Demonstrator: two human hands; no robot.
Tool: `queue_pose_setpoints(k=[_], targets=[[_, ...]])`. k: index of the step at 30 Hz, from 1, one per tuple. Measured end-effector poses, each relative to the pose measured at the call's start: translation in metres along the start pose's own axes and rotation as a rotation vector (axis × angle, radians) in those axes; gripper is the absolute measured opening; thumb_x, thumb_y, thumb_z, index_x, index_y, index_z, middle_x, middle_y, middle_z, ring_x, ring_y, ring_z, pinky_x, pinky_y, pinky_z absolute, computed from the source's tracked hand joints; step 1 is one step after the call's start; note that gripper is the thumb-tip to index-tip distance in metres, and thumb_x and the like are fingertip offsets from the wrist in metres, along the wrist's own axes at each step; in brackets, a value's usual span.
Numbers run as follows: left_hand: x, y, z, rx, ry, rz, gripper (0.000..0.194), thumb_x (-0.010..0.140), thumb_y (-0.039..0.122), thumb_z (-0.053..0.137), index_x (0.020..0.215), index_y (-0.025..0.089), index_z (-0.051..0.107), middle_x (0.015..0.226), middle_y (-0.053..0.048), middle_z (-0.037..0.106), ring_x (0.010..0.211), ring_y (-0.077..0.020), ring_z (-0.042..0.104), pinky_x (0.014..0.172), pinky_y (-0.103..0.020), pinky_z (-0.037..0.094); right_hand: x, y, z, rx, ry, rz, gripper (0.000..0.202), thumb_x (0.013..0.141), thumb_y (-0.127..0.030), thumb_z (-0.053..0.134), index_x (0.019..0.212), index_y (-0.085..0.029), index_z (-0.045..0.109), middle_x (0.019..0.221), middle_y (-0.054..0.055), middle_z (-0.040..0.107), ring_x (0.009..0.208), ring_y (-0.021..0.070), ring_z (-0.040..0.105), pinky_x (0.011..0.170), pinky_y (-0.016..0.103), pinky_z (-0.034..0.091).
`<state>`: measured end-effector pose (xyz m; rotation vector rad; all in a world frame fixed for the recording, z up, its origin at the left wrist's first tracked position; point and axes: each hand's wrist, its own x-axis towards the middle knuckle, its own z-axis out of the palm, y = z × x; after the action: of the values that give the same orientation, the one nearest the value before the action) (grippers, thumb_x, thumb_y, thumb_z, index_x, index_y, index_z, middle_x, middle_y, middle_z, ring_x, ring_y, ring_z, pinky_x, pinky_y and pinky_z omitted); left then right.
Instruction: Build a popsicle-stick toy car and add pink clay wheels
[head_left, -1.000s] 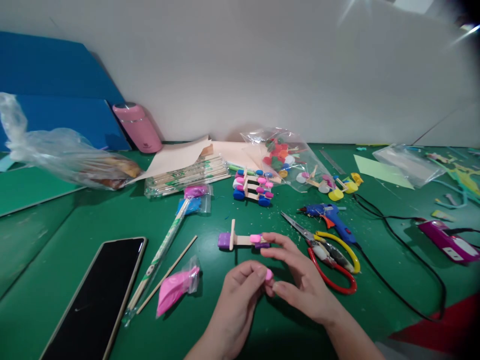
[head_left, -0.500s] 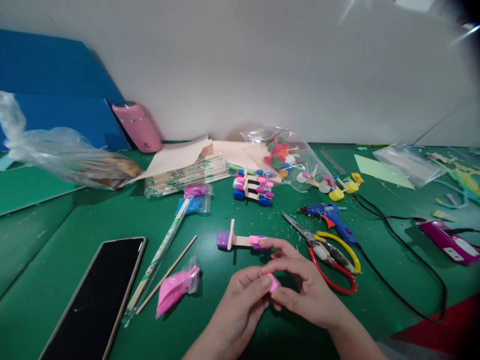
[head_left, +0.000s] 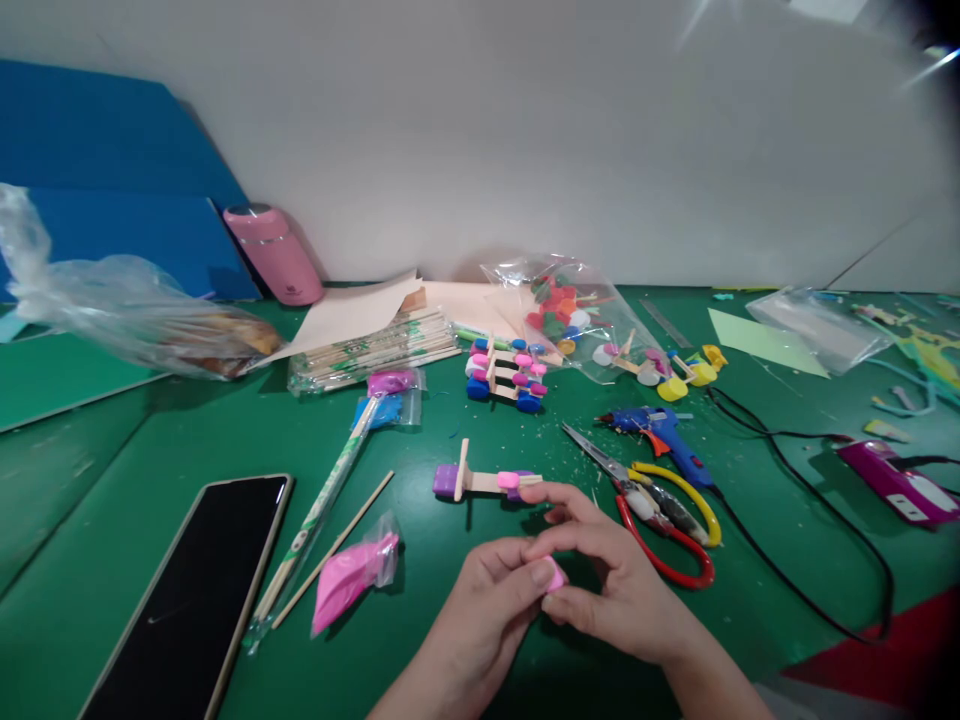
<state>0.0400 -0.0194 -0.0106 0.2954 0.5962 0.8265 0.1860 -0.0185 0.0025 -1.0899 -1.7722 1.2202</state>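
Between my two hands is a small lump of pink modelling clay (head_left: 555,574). My left hand (head_left: 491,600) pinches it with thumb and fingers from the left. From the right, my right hand (head_left: 611,580) closes thumb and fingertips on the same lump, partly hiding it. Just beyond the fingers lies a little model of wooden sticks (head_left: 484,483) with purple clay ends and a pink piece on top. A clear bag of pink clay (head_left: 351,580) rests left of my hands, beside a loose thin stick (head_left: 334,550).
Scissors (head_left: 652,500) and a blue glue gun (head_left: 660,435) with its cord lie to the right. A phone (head_left: 187,610) is at the left front. Farther back are finished stick models (head_left: 506,375), bundled sticks (head_left: 375,350), and a pink flask (head_left: 276,255) against the wall.
My hands have shifted slightly right and down with the pink clay, its visible part turned a little between the fingers. Everything else on the table stays put.
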Motion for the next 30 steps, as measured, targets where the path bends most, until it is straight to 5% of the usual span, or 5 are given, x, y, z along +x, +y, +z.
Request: queue_pose_setpoints(k=[17, 21, 24, 30], targets=[[-0.001, 0.001, 0.0, 0.002, -0.008, -0.022, 0.013, 0.059, 0.02, 0.075, 0.063, 0.01, 0.067, 0.053, 0.001, 0.057, 0.049, -0.0051, 0.049, 0.051, -0.016, 0.038, 0.001, 0.004, 0.001, 0.04, -0.002, -0.024, 0.025, 0.073, -0.033, 0.065, 0.097, -0.028, 0.064, 0.124, 0.004, 0.045, 0.118, 0.0221, 0.04, 0.094, 0.034, 0.035], [0.001, 0.001, -0.001, 0.064, 0.046, 0.029, 0.014, 0.06, 0.021, 0.074, 0.059, 0.01, 0.066, 0.053, 0.0, 0.057, 0.051, -0.0061, 0.048, 0.051, -0.017, 0.037, -0.001, 0.004, 0.002, 0.038, 0.01, -0.028, 0.042, 0.072, -0.033, 0.066, 0.112, -0.029, 0.055, 0.129, 0.005, 0.041, 0.121, 0.0224, 0.037, 0.098, 0.036, 0.033], [0.002, 0.0, -0.001, 0.087, 0.123, 0.086, 0.014, 0.061, 0.023, 0.074, 0.061, 0.012, 0.066, 0.054, 0.001, 0.056, 0.053, -0.007, 0.047, 0.052, -0.017, 0.037, -0.003, 0.005, 0.005, -0.093, 0.083, -0.053, 0.049, 0.071, -0.027, 0.067, 0.117, -0.028, 0.049, 0.128, 0.005, 0.041, 0.119, 0.0212, 0.04, 0.098, 0.035, 0.035], [0.004, -0.002, -0.001, 0.13, 0.175, 0.123, 0.012, 0.063, 0.022, 0.073, 0.067, 0.011, 0.068, 0.058, 0.0, 0.059, 0.056, -0.0078, 0.049, 0.058, -0.019, 0.04, 0.0, 0.01, 0.01, -0.44, 0.255, -0.167, 0.026, 0.076, -0.02, 0.06, 0.101, -0.025, 0.059, 0.115, 0.006, 0.05, 0.105, 0.0203, 0.049, 0.087, 0.034, 0.044]])
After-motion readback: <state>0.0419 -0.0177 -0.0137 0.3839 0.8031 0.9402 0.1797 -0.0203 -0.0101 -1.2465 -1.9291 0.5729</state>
